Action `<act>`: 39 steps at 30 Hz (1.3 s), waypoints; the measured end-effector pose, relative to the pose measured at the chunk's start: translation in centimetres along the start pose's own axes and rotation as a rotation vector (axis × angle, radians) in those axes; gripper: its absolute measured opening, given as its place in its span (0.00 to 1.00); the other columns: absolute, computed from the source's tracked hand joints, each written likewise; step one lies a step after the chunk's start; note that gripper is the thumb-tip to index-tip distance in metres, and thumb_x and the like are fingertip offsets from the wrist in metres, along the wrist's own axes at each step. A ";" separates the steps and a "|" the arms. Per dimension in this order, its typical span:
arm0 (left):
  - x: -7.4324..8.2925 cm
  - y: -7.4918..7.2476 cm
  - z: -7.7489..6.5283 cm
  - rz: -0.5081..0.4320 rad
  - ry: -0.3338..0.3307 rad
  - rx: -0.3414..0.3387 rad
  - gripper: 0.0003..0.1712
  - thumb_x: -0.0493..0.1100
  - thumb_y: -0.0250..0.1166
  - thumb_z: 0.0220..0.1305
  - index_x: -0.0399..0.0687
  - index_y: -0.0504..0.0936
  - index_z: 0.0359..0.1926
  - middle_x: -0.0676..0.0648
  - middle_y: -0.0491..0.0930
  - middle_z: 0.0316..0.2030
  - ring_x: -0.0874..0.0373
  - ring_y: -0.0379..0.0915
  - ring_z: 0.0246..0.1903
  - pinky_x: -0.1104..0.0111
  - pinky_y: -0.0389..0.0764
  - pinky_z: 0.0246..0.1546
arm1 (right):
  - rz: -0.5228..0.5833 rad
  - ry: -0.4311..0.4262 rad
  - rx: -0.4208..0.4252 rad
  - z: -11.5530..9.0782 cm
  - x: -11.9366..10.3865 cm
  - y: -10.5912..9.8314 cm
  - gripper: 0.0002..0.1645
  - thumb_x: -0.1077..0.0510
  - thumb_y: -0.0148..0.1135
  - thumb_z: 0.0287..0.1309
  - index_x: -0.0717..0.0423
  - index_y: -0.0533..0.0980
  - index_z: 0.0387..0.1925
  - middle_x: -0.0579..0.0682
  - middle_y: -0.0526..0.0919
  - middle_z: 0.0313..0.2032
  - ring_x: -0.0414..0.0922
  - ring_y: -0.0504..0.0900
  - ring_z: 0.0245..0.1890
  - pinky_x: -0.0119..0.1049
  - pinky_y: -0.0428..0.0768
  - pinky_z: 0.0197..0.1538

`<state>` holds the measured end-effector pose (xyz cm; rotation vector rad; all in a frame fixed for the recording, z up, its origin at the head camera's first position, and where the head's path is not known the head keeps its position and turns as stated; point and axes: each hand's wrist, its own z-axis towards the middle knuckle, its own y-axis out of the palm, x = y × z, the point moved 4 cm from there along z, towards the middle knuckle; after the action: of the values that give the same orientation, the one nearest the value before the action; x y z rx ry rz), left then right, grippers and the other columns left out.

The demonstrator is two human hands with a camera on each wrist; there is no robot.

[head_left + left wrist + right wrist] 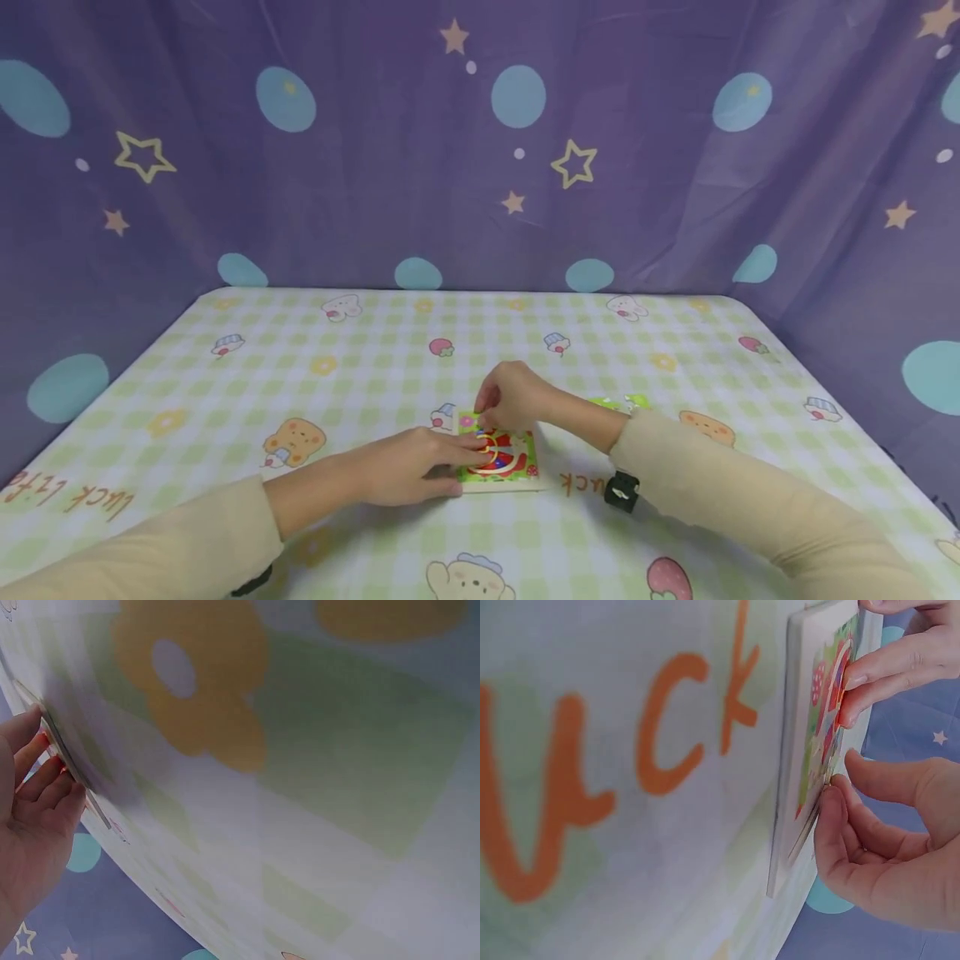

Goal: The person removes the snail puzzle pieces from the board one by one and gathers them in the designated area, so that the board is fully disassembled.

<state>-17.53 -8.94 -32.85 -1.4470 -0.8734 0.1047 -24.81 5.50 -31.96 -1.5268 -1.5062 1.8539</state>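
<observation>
A small square picture puzzle board point(528, 457) with a pale rim and red, green and blue artwork lies flat on the table. My left hand point(408, 467) rests at its left side: two fingers stretch across the picture, and the thumb touches the lower left corner. In the left wrist view, more fingertips point(76, 796) lie against the board's edge point(97, 810). Over the top edge, my right hand point(513, 396) bends down with thumb and fingers drawn together at the picture. The right wrist view shows the fingertips point(832, 799) pinching a small puzzle piece, mostly hidden.
Behind the right forearm lie flat bright green pieces point(611, 405), partly covered by the sleeve. A green and white checked cloth point(360, 392) covers the table. A purple curtain point(420, 192) hangs at the back and sides.
</observation>
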 end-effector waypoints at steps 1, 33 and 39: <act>0.0 0.0 0.0 -0.001 0.003 0.000 0.26 0.47 0.60 0.68 0.56 0.71 0.66 0.52 0.64 0.70 0.54 0.62 0.69 0.56 0.68 0.68 | -0.003 0.005 0.004 0.0 0.0 0.0 0.04 0.61 0.71 0.51 0.53 0.83 0.24 0.45 0.84 0.24 0.36 0.77 0.25 0.25 0.77 0.30; 0.5 -0.2 -0.2 0.019 0.007 0.002 0.26 0.46 0.60 0.68 0.54 0.71 0.66 0.50 0.66 0.69 0.53 0.64 0.68 0.57 0.71 0.66 | 0.203 0.149 0.005 0.8 0.3 0.8 0.07 0.54 0.73 0.50 0.51 0.82 0.24 0.44 0.80 0.20 0.38 0.74 0.21 0.26 0.73 0.26; 0.7 -0.4 -0.2 0.044 0.014 0.011 0.25 0.46 0.60 0.67 0.54 0.72 0.65 0.52 0.68 0.68 0.54 0.66 0.67 0.58 0.72 0.65 | 0.269 0.160 -0.002 1.1 0.2 0.8 0.06 0.56 0.74 0.49 0.54 0.83 0.25 0.45 0.83 0.20 0.37 0.77 0.18 0.24 0.75 0.28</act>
<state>-17.11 -8.82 -32.18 -1.4556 -0.8287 0.1322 -25.47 4.74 -32.87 -1.9087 -1.2845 1.8141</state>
